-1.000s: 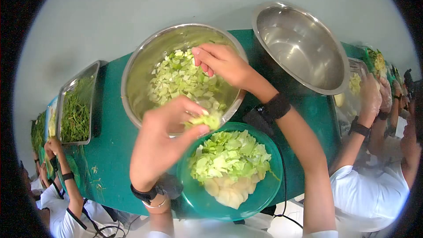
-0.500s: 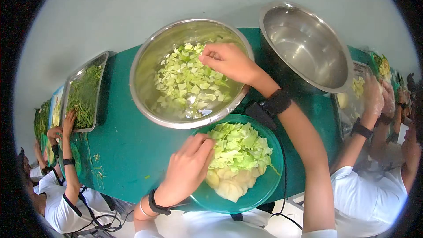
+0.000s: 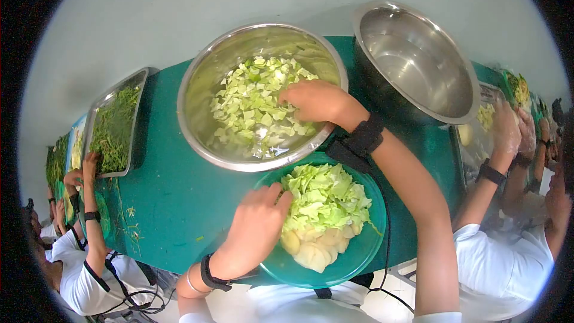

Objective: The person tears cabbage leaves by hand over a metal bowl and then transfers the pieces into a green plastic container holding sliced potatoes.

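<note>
At table's (image 3: 173,203) far edge: steel bowl (image 3: 198,107) w/ cut leaves (image 3: 254,98), R hand (image 3: 317,103) inside. Near edge: green dish (image 3: 372,245) w/ leaf pile (image 3: 326,194) + pale slices (image 3: 314,251), L hand (image 3: 252,227) at L rim. Hands apart; grips unclear.

The person wears a white short-sleeved top (image 3: 305,308), black wristbands (image 3: 366,134) on both arms, and a thin, pale bracelet (image 3: 191,281) beside the left wristband, toward the elbow.
</note>
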